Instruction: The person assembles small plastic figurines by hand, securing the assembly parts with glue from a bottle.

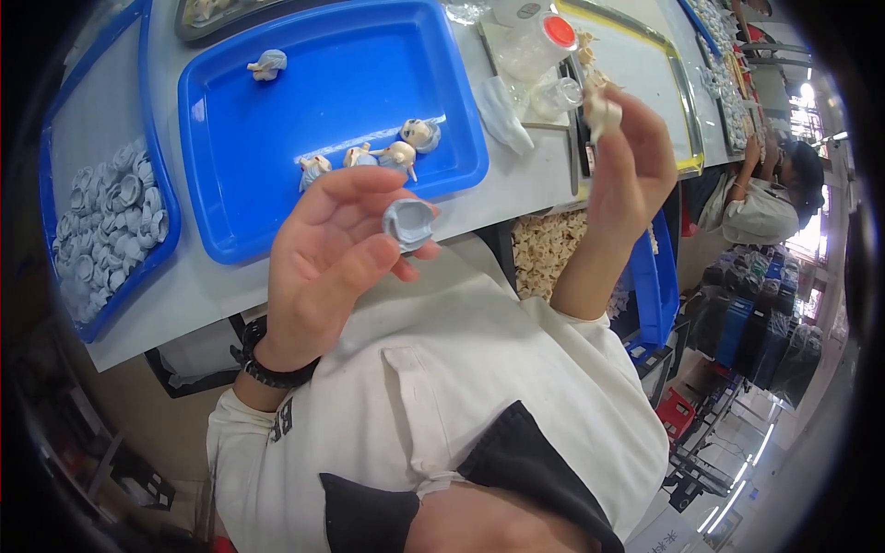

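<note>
The left hand (pixel 318 258) is part-curled, gripping a hollow blue-grey shell (pixel 410 224) between thumb and fingers, its open side turned up toward the view; it holds the shell just in front of the near edge of the blue tray (pixel 277 115); the right hand (pixel 636 170), raised to the right, is closed in a pinch on a small cream piece (pixel 604 114), whose form is partly hidden by the fingertips; the clear bottle with a red cap (pixel 537 46) and a smaller clear bottle (pixel 556 96) stand beside it on the table (pixel 217 304).

In the blue tray, four small figurine heads (pixel 420 135) lie grouped along the near side, and one more head (pixel 268 64) lies apart toward the far left; a pile of similar blue-grey shells (pixel 115 217) fills the lower part of the blue-rimmed tray (pixel 101 106) at the left; loose cream pieces (pixel 548 253) lie below the table edge, beside the right forearm.

The step in hand seems to be readying one pair of parts, one in each hand and well apart, with nothing joined yet; as I judge it, the next move calls for the right hand to come in toward the left, the shell kept steady with its hollow facing up, and the cream piece turned to suit the opening; a light pinch seems wise, since both parts look small and easily dropped.
</note>
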`<state>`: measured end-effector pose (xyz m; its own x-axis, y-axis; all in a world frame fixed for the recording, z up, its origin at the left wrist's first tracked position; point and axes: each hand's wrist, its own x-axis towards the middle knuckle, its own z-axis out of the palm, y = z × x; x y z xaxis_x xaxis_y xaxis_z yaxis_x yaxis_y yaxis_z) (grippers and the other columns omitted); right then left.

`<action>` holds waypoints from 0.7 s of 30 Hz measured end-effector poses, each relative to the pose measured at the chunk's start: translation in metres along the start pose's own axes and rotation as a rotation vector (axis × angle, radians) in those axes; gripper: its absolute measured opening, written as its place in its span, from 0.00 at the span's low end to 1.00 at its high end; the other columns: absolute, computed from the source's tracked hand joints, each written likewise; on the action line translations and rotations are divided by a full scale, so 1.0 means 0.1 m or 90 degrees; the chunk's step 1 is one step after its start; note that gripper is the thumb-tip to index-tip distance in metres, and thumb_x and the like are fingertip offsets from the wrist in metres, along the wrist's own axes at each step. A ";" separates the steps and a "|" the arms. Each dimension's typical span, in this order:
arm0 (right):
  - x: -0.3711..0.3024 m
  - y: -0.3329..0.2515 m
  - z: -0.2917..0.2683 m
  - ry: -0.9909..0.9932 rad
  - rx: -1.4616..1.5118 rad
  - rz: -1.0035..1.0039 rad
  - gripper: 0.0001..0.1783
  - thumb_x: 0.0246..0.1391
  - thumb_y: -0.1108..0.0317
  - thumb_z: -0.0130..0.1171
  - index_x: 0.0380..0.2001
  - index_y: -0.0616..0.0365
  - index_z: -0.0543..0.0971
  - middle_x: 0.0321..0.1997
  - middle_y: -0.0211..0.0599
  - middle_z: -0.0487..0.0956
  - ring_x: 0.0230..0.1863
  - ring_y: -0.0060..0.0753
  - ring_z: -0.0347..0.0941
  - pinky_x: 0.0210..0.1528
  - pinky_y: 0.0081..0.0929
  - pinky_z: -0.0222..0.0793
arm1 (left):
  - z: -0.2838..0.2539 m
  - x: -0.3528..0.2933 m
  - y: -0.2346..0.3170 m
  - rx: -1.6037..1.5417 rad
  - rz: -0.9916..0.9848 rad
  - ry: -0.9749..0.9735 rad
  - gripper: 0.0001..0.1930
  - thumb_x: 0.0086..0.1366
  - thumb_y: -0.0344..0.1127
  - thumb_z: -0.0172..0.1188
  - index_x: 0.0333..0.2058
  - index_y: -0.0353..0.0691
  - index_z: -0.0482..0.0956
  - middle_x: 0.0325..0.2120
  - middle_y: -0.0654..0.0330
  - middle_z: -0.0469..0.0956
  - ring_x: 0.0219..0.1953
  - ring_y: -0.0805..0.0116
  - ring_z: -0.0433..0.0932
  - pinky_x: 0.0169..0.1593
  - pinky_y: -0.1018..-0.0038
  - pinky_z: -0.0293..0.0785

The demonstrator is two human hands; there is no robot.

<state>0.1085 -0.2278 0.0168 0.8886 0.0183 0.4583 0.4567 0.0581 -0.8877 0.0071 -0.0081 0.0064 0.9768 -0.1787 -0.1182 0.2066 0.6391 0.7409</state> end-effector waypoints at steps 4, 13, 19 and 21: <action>-0.19 -0.03 0.34 -0.269 0.120 -0.135 0.17 0.35 0.76 0.61 0.34 0.67 0.75 0.34 0.43 0.76 0.35 0.34 0.71 0.37 0.25 0.63 | -0.01 0.02 -0.06 -0.013 0.018 -0.001 0.17 0.58 0.31 0.53 0.45 0.31 0.64 0.38 0.52 0.73 0.36 0.68 0.75 0.38 0.76 0.71; -0.18 -0.06 0.53 -0.368 -0.119 -0.246 0.19 0.28 0.75 0.64 0.32 0.59 0.77 0.32 0.35 0.76 0.31 0.33 0.69 0.34 0.24 0.62 | -0.05 0.03 -0.08 0.004 0.030 0.034 0.15 0.60 0.35 0.52 0.41 0.29 0.69 0.34 0.54 0.75 0.33 0.71 0.75 0.37 0.79 0.71; -0.20 -0.12 0.52 -0.416 -0.241 -0.291 0.18 0.28 0.70 0.64 0.30 0.56 0.77 0.31 0.30 0.75 0.30 0.32 0.67 0.32 0.24 0.59 | -0.05 -0.02 -0.10 0.059 0.041 0.061 0.13 0.60 0.32 0.51 0.40 0.28 0.70 0.34 0.54 0.75 0.34 0.72 0.75 0.37 0.79 0.72; -0.22 -0.14 0.51 -0.413 -0.261 -0.306 0.18 0.28 0.69 0.64 0.30 0.57 0.77 0.30 0.30 0.75 0.29 0.31 0.67 0.31 0.24 0.58 | -0.05 -0.03 -0.10 0.055 0.041 0.049 0.12 0.60 0.31 0.51 0.40 0.28 0.70 0.34 0.53 0.75 0.34 0.72 0.75 0.38 0.79 0.72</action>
<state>0.0799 -0.1781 0.0214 0.4561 0.6502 0.6076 0.8619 -0.1528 -0.4834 0.0024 -0.0101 -0.0044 0.9900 -0.0794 -0.1163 0.1407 0.5805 0.8020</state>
